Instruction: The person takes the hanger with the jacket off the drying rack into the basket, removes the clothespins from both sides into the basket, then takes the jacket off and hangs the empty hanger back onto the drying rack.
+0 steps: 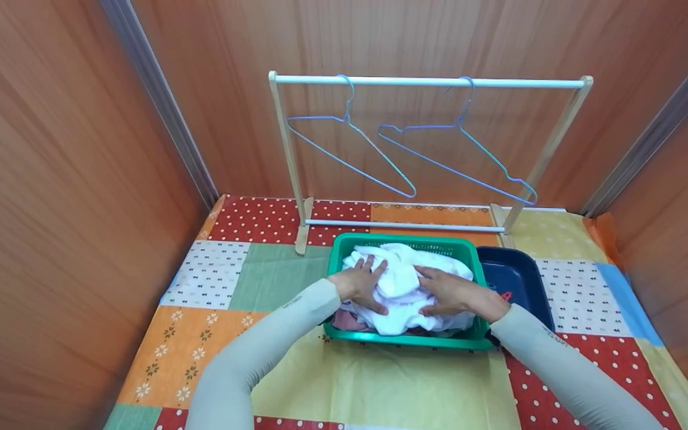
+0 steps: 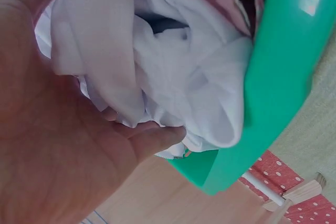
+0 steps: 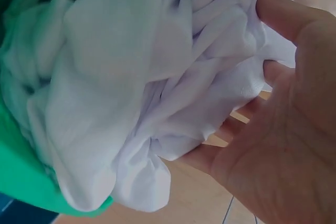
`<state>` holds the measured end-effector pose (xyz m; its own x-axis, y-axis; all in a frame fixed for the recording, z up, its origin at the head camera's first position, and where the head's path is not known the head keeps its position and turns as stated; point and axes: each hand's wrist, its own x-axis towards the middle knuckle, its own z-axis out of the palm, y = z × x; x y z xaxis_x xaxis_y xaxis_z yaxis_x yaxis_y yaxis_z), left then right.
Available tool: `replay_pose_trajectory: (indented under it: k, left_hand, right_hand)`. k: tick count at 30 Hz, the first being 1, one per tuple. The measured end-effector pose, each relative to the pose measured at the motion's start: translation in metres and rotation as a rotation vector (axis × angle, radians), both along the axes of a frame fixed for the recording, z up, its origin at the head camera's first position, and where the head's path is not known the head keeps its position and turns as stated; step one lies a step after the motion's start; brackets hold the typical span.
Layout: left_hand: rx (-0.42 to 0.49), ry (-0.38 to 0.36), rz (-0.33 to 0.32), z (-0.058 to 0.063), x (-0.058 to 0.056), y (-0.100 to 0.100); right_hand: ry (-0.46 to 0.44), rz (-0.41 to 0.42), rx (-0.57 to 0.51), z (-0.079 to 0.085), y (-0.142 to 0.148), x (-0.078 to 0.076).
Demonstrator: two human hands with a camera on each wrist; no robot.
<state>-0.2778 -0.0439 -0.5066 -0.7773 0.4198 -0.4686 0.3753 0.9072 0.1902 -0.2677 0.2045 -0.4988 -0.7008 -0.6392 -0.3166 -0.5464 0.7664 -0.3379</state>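
A bunched white cloth [image 1: 401, 280] fills most of the green basket [image 1: 404, 341]; its kind of garment cannot be told. My left hand [image 1: 361, 285] lies on the cloth's left side with fingers spread. In the left wrist view, its fingertips touch the white folds [image 2: 189, 77] and partly go out of sight behind them. On the other side, my right hand [image 1: 451, 291] rests against the cloth, fingers apart and fairly straight. The right wrist view shows its thumb and fingers along the edge of the folds [image 3: 205, 87]. A pink cloth [image 1: 349, 321] shows beneath at the basket's front left.
Behind the basket stands a rack [image 1: 404, 80] with a white bar and wooden legs. Two blue wire hangers, one on the left [image 1: 374, 140] and one on the right [image 1: 484, 149], hang from it. A dark blue tray [image 1: 514, 269] sits beside the basket, on a patchwork cloth [image 1: 278, 275].
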Motion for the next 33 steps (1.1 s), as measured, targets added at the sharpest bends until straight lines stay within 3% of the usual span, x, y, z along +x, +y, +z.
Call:
replay_pose_trajectory:
  k: [6, 11, 15, 22, 28, 33]
  left_hand:
    - [-0.068, -0.015, -0.025, -0.007, 0.000, 0.006]
    - [-0.141, -0.020, -0.030, -0.006, 0.005, 0.011]
    - [-0.192, -0.044, -0.018, -0.002, 0.009, 0.013]
    - [-0.262, -0.036, -0.034, 0.001, 0.018, 0.018]
    - [-0.254, 0.005, -0.045, 0.000, 0.014, 0.018]
    - [-0.104, -0.012, -0.028, 0.000, 0.002, 0.010]
  right_hand:
    - [-0.150, -0.017, 0.112, -0.004, -0.005, -0.006]
    - [-0.212, 0.044, 0.201, -0.007, -0.013, -0.009]
    - [-0.298, 0.036, 0.222, -0.006, -0.018, -0.014]
    - [-0.281, 0.044, 0.293, -0.012, -0.026, -0.012]
    - [-0.293, 0.041, 0.209, -0.010, -0.018, -0.021]
    - [-0.293, 0.007, 0.073, -0.005, 0.006, -0.027]
